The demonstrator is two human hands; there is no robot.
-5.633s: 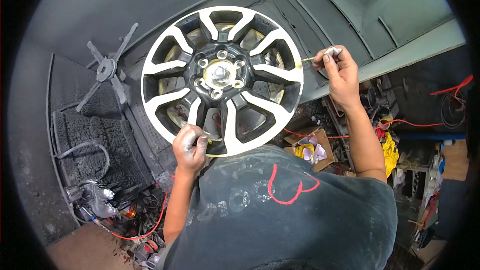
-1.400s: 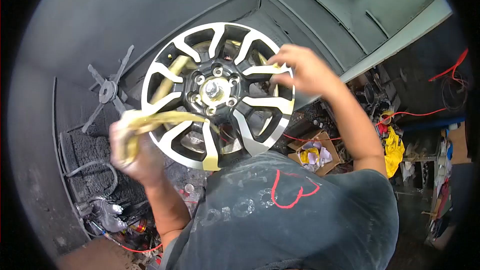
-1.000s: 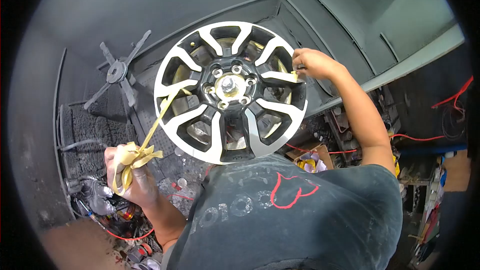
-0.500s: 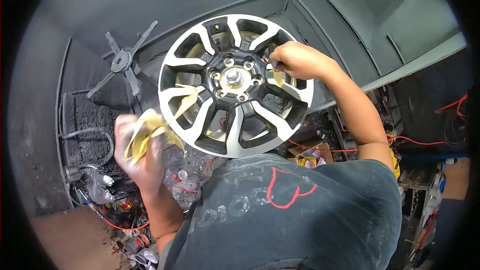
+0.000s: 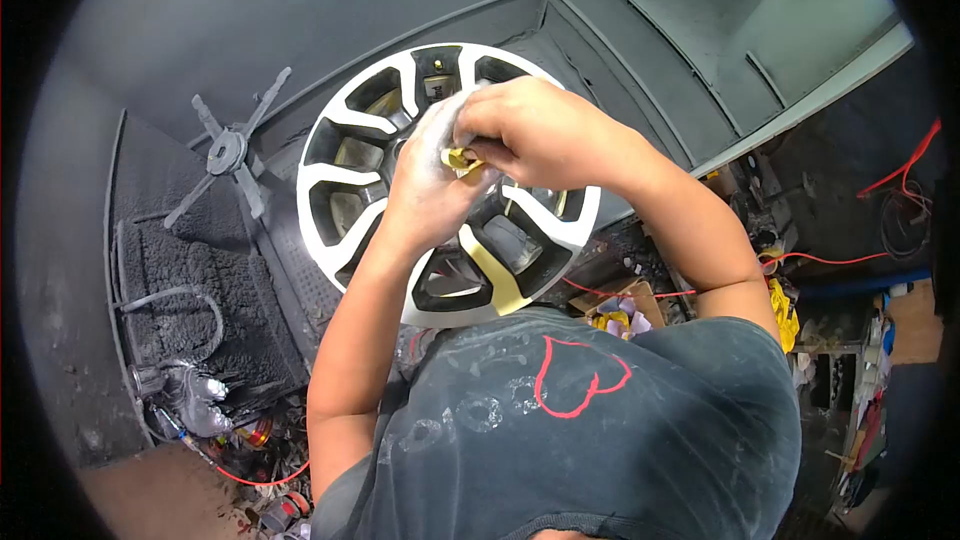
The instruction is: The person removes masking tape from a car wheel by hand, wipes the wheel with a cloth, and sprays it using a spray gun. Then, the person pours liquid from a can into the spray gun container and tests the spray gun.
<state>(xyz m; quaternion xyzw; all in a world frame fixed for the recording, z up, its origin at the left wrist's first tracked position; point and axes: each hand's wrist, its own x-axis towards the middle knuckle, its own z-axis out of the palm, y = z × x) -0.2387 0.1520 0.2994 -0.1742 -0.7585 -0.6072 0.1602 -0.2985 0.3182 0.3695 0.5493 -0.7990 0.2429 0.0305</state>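
Over the middle of a black and silver alloy wheel (image 5: 330, 174), my two hands meet. My left hand (image 5: 425, 185), dusted with white powder, is closed around crumpled yellow masking tape (image 5: 459, 162). From the right, my right hand (image 5: 530, 130) bends its fingers in against the same tape and hides part of it. The wheel's hub is mostly covered by the hands. One spoke (image 5: 490, 270) near my shirt looks pale yellow, while the others are bright silver.
A grey four-armed stand (image 5: 228, 152) is left of the wheel. Dark panels enclose the back. A grey hose (image 5: 190, 295) and a spray gun (image 5: 195, 390) are at lower left. A cardboard box (image 5: 635, 295) with scraps and a red air hose (image 5: 840, 260) are at right.
My left hand has moved right and up with the tape, now bunched smaller. My right hand has come left to meet it. The wheel has turned, and a yellow spoke shows near me.
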